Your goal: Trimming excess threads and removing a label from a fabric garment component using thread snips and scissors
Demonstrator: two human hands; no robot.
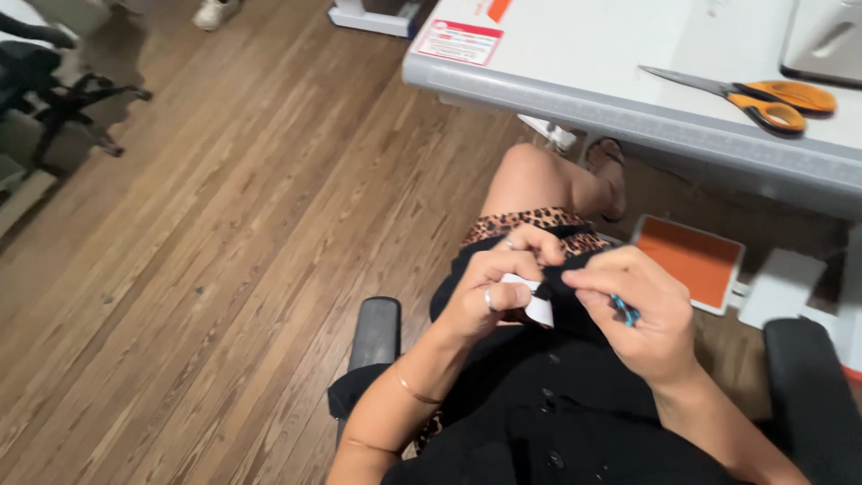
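Two bare hands meet over the lap, just below the middle of the view. The left hand [498, 283], with a ring on one finger and thin bangles at the wrist, pinches a small white tag [537, 305] that is fixed to a piece of black fabric [575, 296]; its fingers are curled shut on tag and cloth together. The right hand [642, 310], just beside it at 3 o'clock, is closed around a small blue tool [626, 311], of which only a short blue part shows between the fingers. The black cloth looks soft and matte and bunches between both hands; beneath it lies a leopard-print garment [539, 220].

At 12 o'clock from the hands runs a white table [628, 54] with a grey ribbed edge. On its left corner, at 11 o'clock, sticks a rectangular label [460, 40], white with a red border. At 2 o'clock on the tabletop lie scissors [750, 94] with orange handles and steel blades. Under the table, at 3 o'clock from the hands, a flat orange pad [691, 260] in a white frame rests near a white box [781, 287]. The floor [224, 251] is brown wooden plank. A black padded armrest [375, 330] stands at 9 o'clock.
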